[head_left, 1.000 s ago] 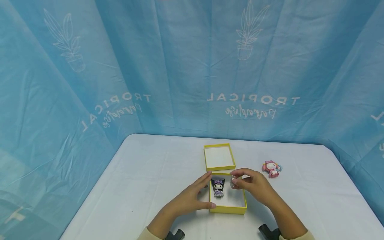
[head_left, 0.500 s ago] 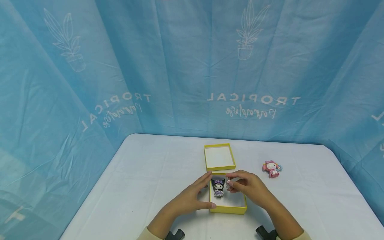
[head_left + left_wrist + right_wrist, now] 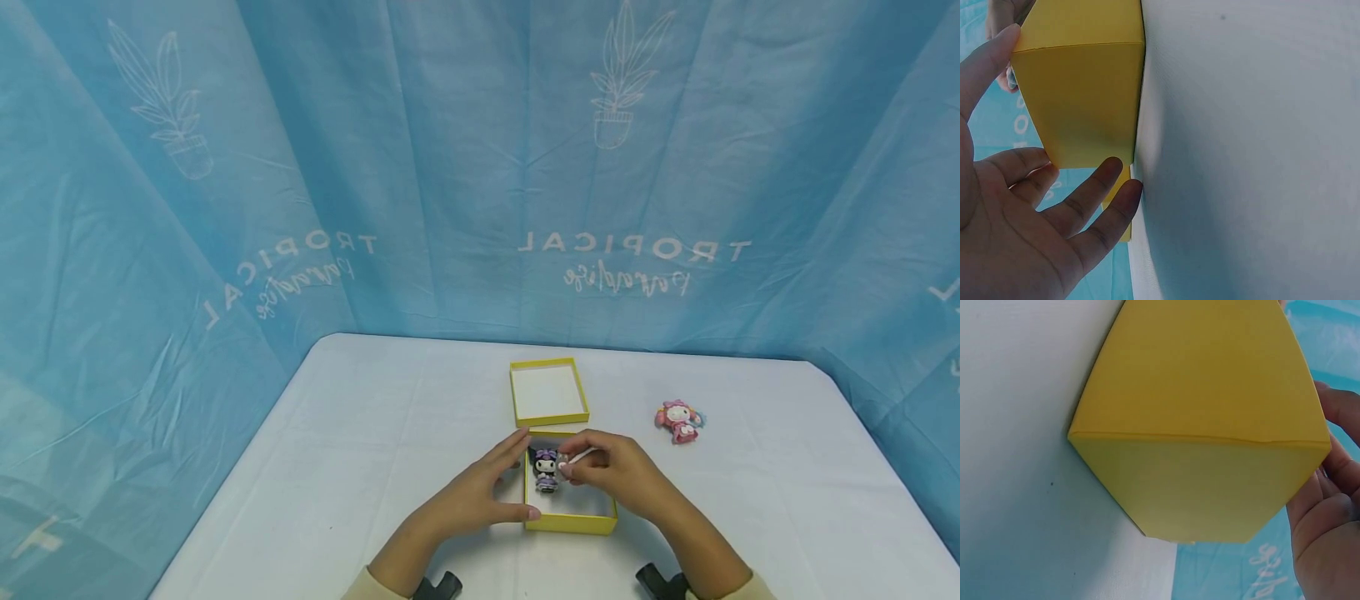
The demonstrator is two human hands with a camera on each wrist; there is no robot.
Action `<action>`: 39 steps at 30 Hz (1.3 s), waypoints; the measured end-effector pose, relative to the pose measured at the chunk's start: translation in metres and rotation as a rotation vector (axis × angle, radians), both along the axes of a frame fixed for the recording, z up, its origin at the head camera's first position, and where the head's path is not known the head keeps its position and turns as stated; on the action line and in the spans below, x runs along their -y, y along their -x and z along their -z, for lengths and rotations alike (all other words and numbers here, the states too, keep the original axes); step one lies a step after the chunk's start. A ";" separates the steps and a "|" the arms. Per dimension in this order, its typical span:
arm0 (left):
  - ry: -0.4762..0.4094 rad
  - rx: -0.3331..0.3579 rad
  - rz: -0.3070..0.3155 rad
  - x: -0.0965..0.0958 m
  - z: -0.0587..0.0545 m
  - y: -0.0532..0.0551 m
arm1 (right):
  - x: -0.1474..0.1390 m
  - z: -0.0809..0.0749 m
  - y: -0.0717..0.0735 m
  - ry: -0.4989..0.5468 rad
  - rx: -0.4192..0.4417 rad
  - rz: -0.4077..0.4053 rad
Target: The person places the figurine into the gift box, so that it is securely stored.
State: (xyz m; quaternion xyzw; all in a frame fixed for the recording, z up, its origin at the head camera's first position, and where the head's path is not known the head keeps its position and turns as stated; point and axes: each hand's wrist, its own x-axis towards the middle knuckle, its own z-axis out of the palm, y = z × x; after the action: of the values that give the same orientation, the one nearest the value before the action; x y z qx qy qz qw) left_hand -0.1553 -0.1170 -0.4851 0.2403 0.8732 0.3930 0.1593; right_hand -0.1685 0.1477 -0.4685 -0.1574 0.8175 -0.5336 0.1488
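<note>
A square yellow box point(image 3: 572, 525) with a white inside stands on the table in the head view. My left hand point(image 3: 474, 498) holds its left side, thumb at the front corner and fingers along the far corner; the left wrist view shows this grip on the yellow wall point(image 3: 1082, 103). Inside the box lies a black-and-purple figurine point(image 3: 545, 473). Close to its right, my right hand point(image 3: 621, 468) pinches a small pale figurine point(image 3: 563, 463), mostly hidden by the fingers. In the right wrist view, the box wall point(image 3: 1197, 375) covers the fingertips.
Behind the box lies its yellow-rimmed lid point(image 3: 550, 419), white inside up. A pink-and-white figurine point(image 3: 680, 422) lies farther right on the white tablecloth point(image 3: 780, 483). A blue printed curtain point(image 3: 465, 167) hangs round the table's back and sides.
My right hand has moved left over the box with the small figurine, up beside the black-and-purple one. The left hand and the box have stayed in place.
</note>
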 end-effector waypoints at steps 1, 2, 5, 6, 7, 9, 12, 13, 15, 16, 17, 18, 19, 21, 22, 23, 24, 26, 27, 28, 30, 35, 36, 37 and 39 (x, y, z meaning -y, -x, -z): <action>-0.002 0.001 0.001 0.000 0.000 0.000 | 0.001 0.000 0.000 -0.014 -0.007 -0.002; -0.004 0.003 0.000 0.000 0.000 0.000 | 0.002 0.000 0.000 -0.028 -0.016 -0.004; -0.011 0.009 0.001 0.001 0.000 0.000 | 0.004 0.001 -0.001 -0.062 -0.054 -0.015; -0.010 0.011 0.001 0.001 0.000 0.000 | 0.004 0.001 -0.001 -0.069 -0.065 -0.021; -0.009 0.011 0.000 0.001 0.000 0.000 | 0.005 0.001 -0.001 -0.075 -0.079 -0.027; -0.003 0.009 -0.002 0.001 0.000 0.000 | 0.006 0.001 -0.001 -0.082 -0.093 -0.036; 0.001 0.010 -0.003 0.001 0.000 0.000 | 0.008 0.001 -0.002 -0.104 -0.108 -0.046; -0.001 0.012 -0.003 0.001 0.000 0.000 | 0.008 0.001 -0.002 -0.113 -0.117 -0.048; -0.006 0.015 -0.004 0.001 0.000 0.000 | 0.009 0.001 -0.003 -0.137 -0.128 -0.050; -0.006 0.015 -0.004 0.000 0.000 0.000 | 0.010 0.002 -0.003 -0.146 -0.133 -0.053; -0.007 0.016 -0.004 0.000 0.000 0.001 | 0.010 0.002 -0.004 -0.154 -0.135 -0.055; -0.006 0.016 -0.005 0.000 0.000 0.001 | 0.011 0.002 -0.004 -0.159 -0.136 -0.059; -0.006 0.016 -0.006 0.000 0.000 0.001 | 0.011 0.003 -0.004 -0.158 -0.136 -0.065; -0.003 0.013 -0.007 0.000 0.000 0.001 | 0.013 0.003 -0.004 -0.159 -0.133 -0.076; -0.002 0.014 -0.007 0.000 0.000 0.001 | 0.013 0.003 -0.004 -0.157 -0.132 -0.083; -0.002 0.015 -0.007 0.000 0.000 0.001 | 0.014 0.002 -0.005 -0.156 -0.131 -0.088; -0.001 0.015 -0.007 0.001 0.000 0.000 | 0.014 0.002 -0.005 -0.157 -0.130 -0.095; 0.001 0.014 -0.008 0.001 0.000 0.000 | 0.016 0.002 -0.005 -0.160 -0.130 -0.106; 0.001 0.014 -0.007 0.001 0.001 0.000 | 0.016 0.001 -0.006 -0.161 -0.128 -0.112; -0.001 0.016 -0.008 0.001 0.001 0.001 | 0.016 0.001 -0.006 -0.165 -0.128 -0.116; -0.002 0.016 -0.009 0.001 0.001 0.001 | 0.017 0.001 -0.006 -0.174 -0.125 -0.124; -0.005 0.018 -0.010 0.001 0.002 0.002 | 0.020 0.001 -0.007 -0.196 -0.131 -0.144; -0.006 0.018 -0.011 0.001 0.002 0.002 | 0.020 0.001 -0.007 -0.201 -0.135 -0.147; -0.004 0.018 -0.011 0.001 0.002 0.002 | 0.021 0.002 -0.007 -0.206 -0.141 -0.151; -0.005 0.015 -0.010 0.001 0.002 0.001 | 0.022 0.003 -0.008 -0.217 -0.162 -0.157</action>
State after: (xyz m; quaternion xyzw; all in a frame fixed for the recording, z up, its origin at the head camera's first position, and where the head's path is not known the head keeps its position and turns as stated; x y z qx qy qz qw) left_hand -0.1568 -0.1179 -0.4868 0.2332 0.8721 0.3979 0.1633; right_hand -0.1609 0.1259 -0.4713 -0.2463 0.8650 -0.4143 0.1396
